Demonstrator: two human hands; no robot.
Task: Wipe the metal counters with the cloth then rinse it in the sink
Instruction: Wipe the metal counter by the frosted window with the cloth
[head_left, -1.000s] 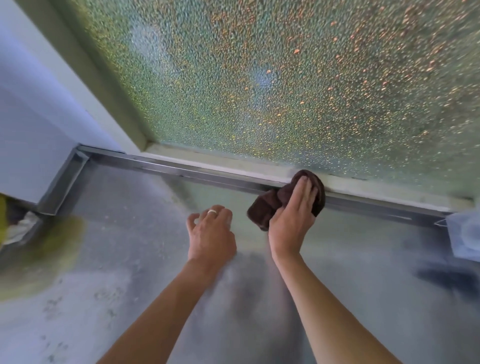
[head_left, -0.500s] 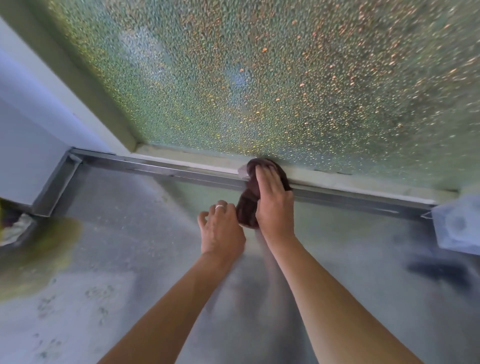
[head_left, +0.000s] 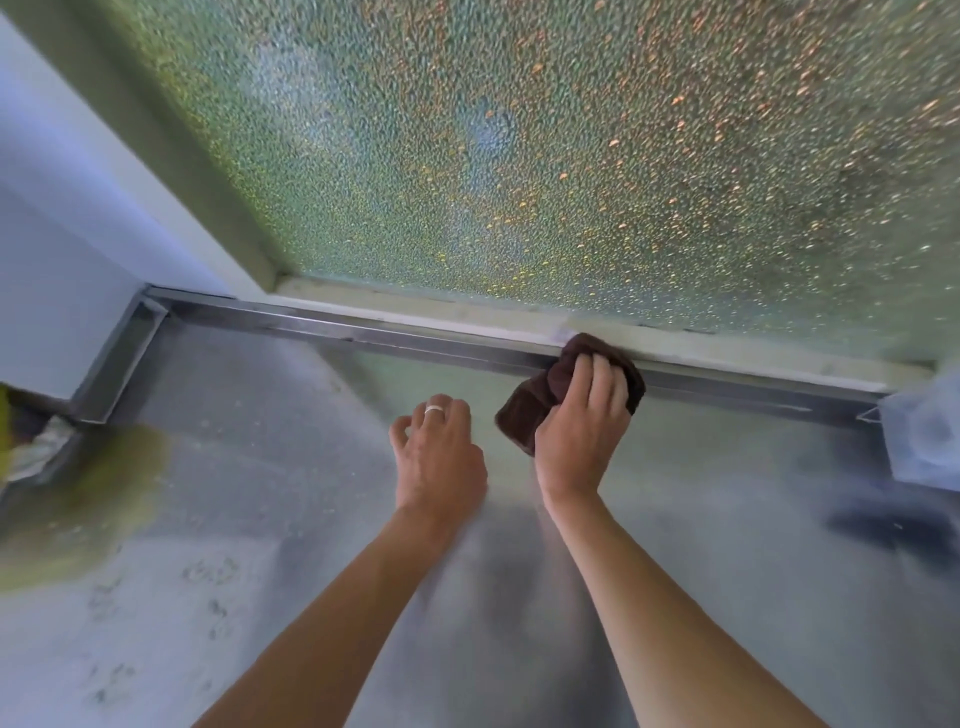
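While the right hand (head_left: 579, 441) curls its fingers on the brown cloth (head_left: 550, 392) at the counter's (head_left: 270, 483) far rail (head_left: 363, 332), wiping is underway and probably continues along it; the left hand (head_left: 439, 457), loosely curled, holds nothing.

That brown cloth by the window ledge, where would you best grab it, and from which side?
Probably the loose bunched end of the brown cloth, which pokes out left of the right hand pressing it against the raised back edge of the metal counter. Come from above and the left, where the left hand hovers.
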